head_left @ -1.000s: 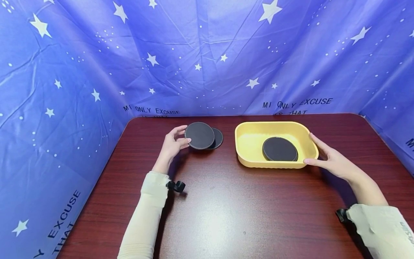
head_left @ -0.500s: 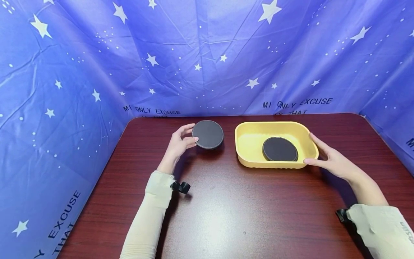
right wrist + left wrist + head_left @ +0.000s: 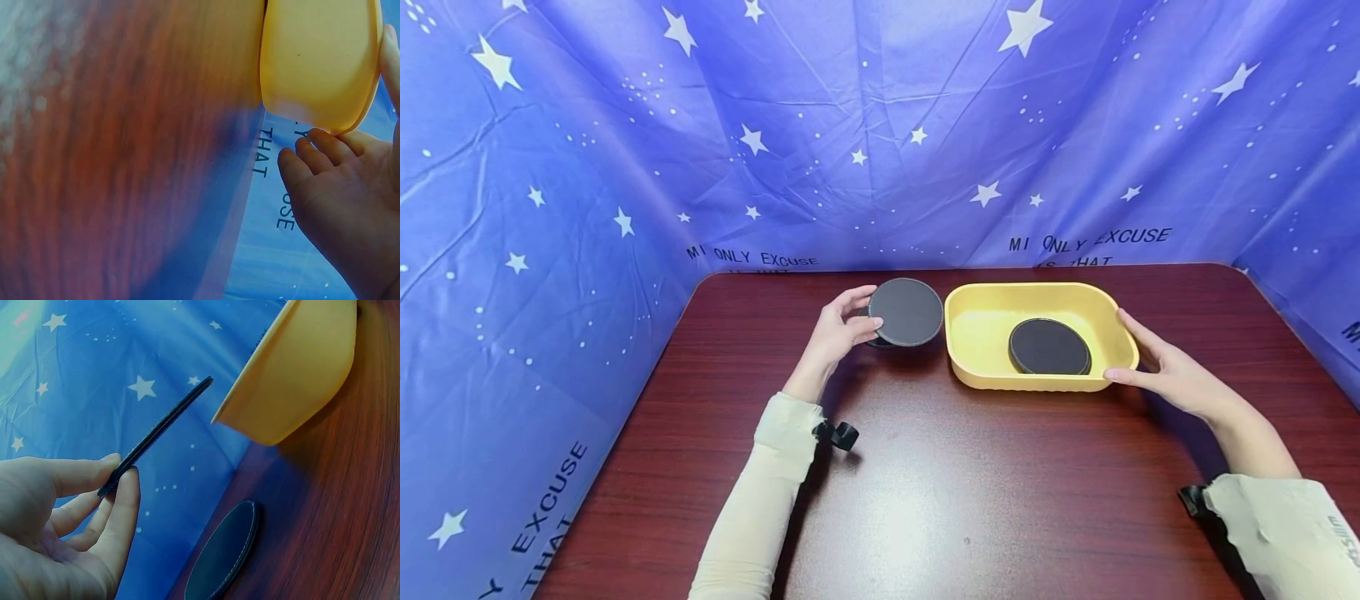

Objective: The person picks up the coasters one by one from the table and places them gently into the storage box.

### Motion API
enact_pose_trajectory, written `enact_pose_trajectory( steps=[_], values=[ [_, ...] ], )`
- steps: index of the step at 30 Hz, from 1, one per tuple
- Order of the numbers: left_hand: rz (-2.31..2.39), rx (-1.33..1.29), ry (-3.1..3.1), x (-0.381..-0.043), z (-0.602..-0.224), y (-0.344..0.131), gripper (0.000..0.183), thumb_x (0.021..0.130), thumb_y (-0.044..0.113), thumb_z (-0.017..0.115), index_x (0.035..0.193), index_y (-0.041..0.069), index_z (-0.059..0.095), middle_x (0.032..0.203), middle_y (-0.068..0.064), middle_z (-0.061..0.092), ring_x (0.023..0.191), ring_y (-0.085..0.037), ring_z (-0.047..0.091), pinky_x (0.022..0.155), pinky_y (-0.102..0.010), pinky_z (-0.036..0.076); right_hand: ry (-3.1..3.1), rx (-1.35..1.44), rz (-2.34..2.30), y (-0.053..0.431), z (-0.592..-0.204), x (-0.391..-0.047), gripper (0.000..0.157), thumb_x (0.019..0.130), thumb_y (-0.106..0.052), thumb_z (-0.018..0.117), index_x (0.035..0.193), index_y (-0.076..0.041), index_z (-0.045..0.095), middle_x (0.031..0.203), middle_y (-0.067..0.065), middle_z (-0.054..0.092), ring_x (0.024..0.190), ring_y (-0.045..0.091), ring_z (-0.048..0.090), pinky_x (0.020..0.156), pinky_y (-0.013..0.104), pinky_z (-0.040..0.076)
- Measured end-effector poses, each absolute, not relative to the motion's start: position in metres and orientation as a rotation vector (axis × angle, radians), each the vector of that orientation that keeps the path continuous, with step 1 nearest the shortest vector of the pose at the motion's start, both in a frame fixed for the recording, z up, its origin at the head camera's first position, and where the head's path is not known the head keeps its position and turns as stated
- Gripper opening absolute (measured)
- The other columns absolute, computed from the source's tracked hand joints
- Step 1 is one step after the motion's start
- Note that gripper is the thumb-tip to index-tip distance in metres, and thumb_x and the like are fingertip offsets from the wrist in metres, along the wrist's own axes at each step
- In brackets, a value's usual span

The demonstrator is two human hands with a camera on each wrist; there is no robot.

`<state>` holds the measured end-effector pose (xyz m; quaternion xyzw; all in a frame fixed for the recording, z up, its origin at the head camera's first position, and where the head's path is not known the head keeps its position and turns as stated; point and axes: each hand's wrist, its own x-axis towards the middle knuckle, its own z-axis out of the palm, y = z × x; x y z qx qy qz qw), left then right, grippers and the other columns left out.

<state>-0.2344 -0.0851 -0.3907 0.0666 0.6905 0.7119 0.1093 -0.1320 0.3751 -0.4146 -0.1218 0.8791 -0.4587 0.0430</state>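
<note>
In the head view my left hand [image 3: 842, 327] pinches a round black coaster [image 3: 907, 312] with stitched edging between thumb and fingers, holding it above the table near the yellow basin's left end. The left wrist view shows this coaster [image 3: 156, 434] almost edge-on and tilted. Under it a second black coaster [image 3: 224, 553] lies on the table, mostly covered in the head view. My right hand [image 3: 1172, 375] holds the right end of the yellow basin [image 3: 981, 381], thumb at the front rim and fingers at the end wall. Another black coaster [image 3: 1049, 346] lies inside the basin.
The dark red wooden table [image 3: 970, 492] carries everything. A blue curtain [image 3: 880, 167] with white stars hangs behind and along the sides. Black camera mounts [image 3: 838, 435] sit at both wrists.
My left hand has moved right with its coaster, passing over the coaster on the table and nearing the basin. The right hand and basin have stayed put.
</note>
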Motion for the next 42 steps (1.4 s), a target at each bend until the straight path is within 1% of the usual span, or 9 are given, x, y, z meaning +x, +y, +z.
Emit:
enact_pose_trajectory(
  steps=[4,10,14,16,18,22,31,36,42],
  values=[
    [2.099,0.212,2.012,-0.233,-0.390,-0.077,0.058,0.089,-0.010,0.062,0.144,0.004,0.049,0.133,-0.019,0.055,0.074,-0.003,0.063,0.071,-0.020,0.059,2.686,-0.378,-1.409,0.375,-0.415,-0.132,0.092,0.094,-0.002,0.064,0.160,-0.010,0.000,0.166,0.022,-0.002,0.130,-0.025,0.017,0.098,-0.009,0.022],
    [2.078,0.194,1.998,-0.232,-0.389,-0.063,0.056,0.090,-0.009,0.063,0.143,0.005,0.052,0.136,-0.021,0.056,0.078,-0.002,0.065,0.072,-0.020,0.060,2.683,-0.370,-1.405,0.376,-0.415,-0.132,0.092,0.095,-0.003,0.064,0.160,-0.011,0.000,0.166,0.021,-0.002,0.130,-0.024,0.017,0.097,-0.009,0.022],
    [2.042,0.209,2.014,-0.232,-0.390,-0.054,0.055,0.090,-0.007,0.064,0.142,0.007,0.054,0.137,-0.021,0.057,0.078,-0.004,0.065,0.081,-0.030,0.062,2.683,-0.370,-1.405,0.376,-0.416,-0.132,0.092,0.094,-0.002,0.064,0.161,-0.012,0.000,0.166,0.021,-0.002,0.130,-0.024,0.017,0.098,-0.009,0.022],
    [2.024,0.223,2.023,-0.232,-0.389,-0.049,0.054,0.091,-0.006,0.064,0.142,0.007,0.054,0.137,-0.020,0.058,0.078,-0.004,0.065,0.083,-0.033,0.062,2.684,-0.372,-1.406,0.376,-0.416,-0.132,0.092,0.094,-0.002,0.064,0.161,-0.012,0.000,0.166,0.021,-0.002,0.130,-0.025,0.017,0.098,-0.009,0.022],
    [2.013,0.233,2.019,-0.231,-0.388,-0.044,0.053,0.091,-0.006,0.063,0.142,0.008,0.054,0.138,-0.020,0.058,0.078,-0.004,0.065,0.083,-0.032,0.063,2.684,-0.374,-1.409,0.376,-0.417,-0.132,0.093,0.094,-0.002,0.064,0.160,-0.011,0.000,0.166,0.021,-0.002,0.130,-0.025,0.017,0.098,-0.009,0.022],
    [2.002,0.252,1.991,-0.231,-0.386,-0.034,0.053,0.093,-0.007,0.061,0.143,0.007,0.053,0.140,-0.020,0.056,0.082,-0.004,0.063,0.078,-0.024,0.062,2.686,-0.384,-1.414,0.377,-0.417,-0.132,0.093,0.094,-0.002,0.064,0.160,-0.011,0.000,0.166,0.021,-0.002,0.130,-0.025,0.017,0.098,-0.009,0.023],
    [1.950,0.324,1.972,-0.229,-0.384,-0.009,0.054,0.095,-0.009,0.055,0.146,0.006,0.049,0.141,-0.021,0.054,0.090,-0.008,0.063,0.087,-0.033,0.061,2.691,-0.399,-1.414,0.377,-0.417,-0.132,0.092,0.094,-0.001,0.064,0.160,-0.010,0.000,0.166,0.022,-0.002,0.130,-0.026,0.016,0.098,-0.009,0.022],
    [1.948,0.342,1.952,-0.228,-0.385,0.006,0.054,0.093,-0.012,0.054,0.144,0.005,0.050,0.140,-0.022,0.054,0.090,-0.011,0.064,0.085,-0.033,0.062,2.695,-0.397,-1.410,0.376,-0.417,-0.132,0.092,0.094,-0.002,0.064,0.160,-0.010,0.000,0.166,0.022,-0.002,0.129,-0.026,0.017,0.098,-0.009,0.023],
    [1.890,0.377,1.992,-0.227,-0.387,0.022,0.052,0.093,-0.012,0.055,0.142,0.004,0.052,0.139,-0.022,0.055,0.085,-0.011,0.062,0.080,-0.031,0.063,2.697,-0.398,-1.413,0.376,-0.418,-0.133,0.092,0.094,-0.001,0.064,0.160,-0.010,0.001,0.166,0.022,0.000,0.129,-0.026,0.017,0.098,-0.009,0.022]
  ],
)
